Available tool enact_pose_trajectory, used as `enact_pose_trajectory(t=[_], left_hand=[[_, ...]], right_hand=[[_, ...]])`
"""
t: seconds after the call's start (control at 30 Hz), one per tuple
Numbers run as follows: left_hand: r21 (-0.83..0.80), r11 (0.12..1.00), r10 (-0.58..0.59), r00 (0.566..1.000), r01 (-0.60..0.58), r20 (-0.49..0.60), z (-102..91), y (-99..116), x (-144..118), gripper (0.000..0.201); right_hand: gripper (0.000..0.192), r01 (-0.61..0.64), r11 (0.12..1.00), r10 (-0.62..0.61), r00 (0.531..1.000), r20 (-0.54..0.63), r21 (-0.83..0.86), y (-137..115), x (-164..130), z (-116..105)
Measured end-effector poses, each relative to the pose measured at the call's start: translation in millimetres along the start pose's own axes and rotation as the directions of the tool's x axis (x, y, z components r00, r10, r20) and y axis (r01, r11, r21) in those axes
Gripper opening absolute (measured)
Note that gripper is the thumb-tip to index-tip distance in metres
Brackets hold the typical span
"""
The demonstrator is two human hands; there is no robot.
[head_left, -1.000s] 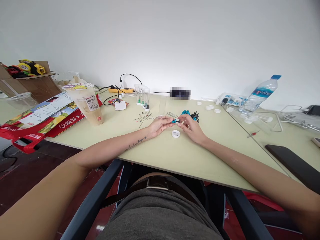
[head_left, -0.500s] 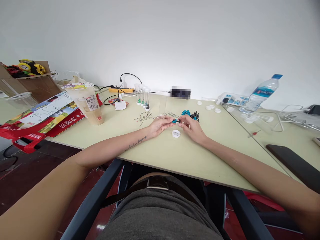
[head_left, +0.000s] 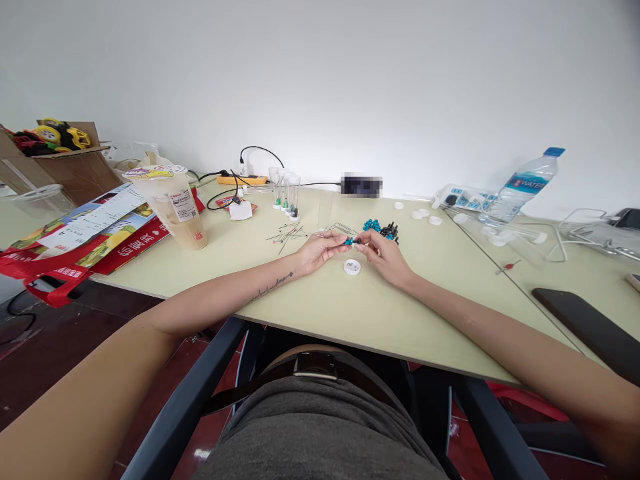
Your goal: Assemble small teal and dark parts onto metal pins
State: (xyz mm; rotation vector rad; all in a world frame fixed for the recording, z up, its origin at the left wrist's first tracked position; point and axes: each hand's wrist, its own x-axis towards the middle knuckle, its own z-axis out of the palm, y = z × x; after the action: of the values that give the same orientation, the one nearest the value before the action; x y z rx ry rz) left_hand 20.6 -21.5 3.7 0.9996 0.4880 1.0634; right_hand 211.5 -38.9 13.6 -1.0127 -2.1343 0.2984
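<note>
My left hand (head_left: 323, 252) pinches a small blue piece (head_left: 349, 241) between thumb and fingertips. Opposite it, my right hand (head_left: 383, 257) is closed on a small black piece (head_left: 357, 241) that meets the blue one; a bit of white shows at the join. Fingers cover most of both pieces. Just below the hands lies a round white cap (head_left: 352, 267) with tiny bits inside. Behind my right hand are a heap of blue pieces (head_left: 371, 225) and a heap of black pieces (head_left: 390, 231). Thin metal pins (head_left: 290, 233) lie scattered left of my left hand.
Clear tubes (head_left: 286, 193) stand on white caps at the back. A tall drink cup (head_left: 183, 217) and a red bag (head_left: 115, 250) are at left. White caps (head_left: 424, 213), a tilted water bottle (head_left: 523, 190) and a dark phone (head_left: 590, 327) lie to the right.
Both hands stay in nearly the same place, fingertips together. The black piece shows a little less between the fingers now.
</note>
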Motion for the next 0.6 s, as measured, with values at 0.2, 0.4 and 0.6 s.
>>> enact_pose_trajectory(t=[0.2, 0.4, 0.6], left_hand=[[-0.004, 1.000, 0.000, 1.000, 0.000, 0.000, -0.3, 0.0, 0.5, 0.010], [-0.006, 1.000, 0.006, 1.000, -0.006, 0.002, -1.1, -1.0, 0.9, 0.012], [-0.002, 1.000, 0.008, 1.000, -0.008, 0.006, -1.1, -1.1, 0.3, 0.011]], right_hand=[[0.023, 0.021, 1.000, -0.021, 1.000, -0.009, 0.003, -0.7, -0.1, -0.2], [0.026, 0.005, 1.000, -0.004, 1.000, -0.005, 0.025, -1.1, -0.5, -0.6], [0.021, 0.017, 1.000, -0.017, 1.000, -0.008, -0.006, -2.0, -0.3, -0.8]])
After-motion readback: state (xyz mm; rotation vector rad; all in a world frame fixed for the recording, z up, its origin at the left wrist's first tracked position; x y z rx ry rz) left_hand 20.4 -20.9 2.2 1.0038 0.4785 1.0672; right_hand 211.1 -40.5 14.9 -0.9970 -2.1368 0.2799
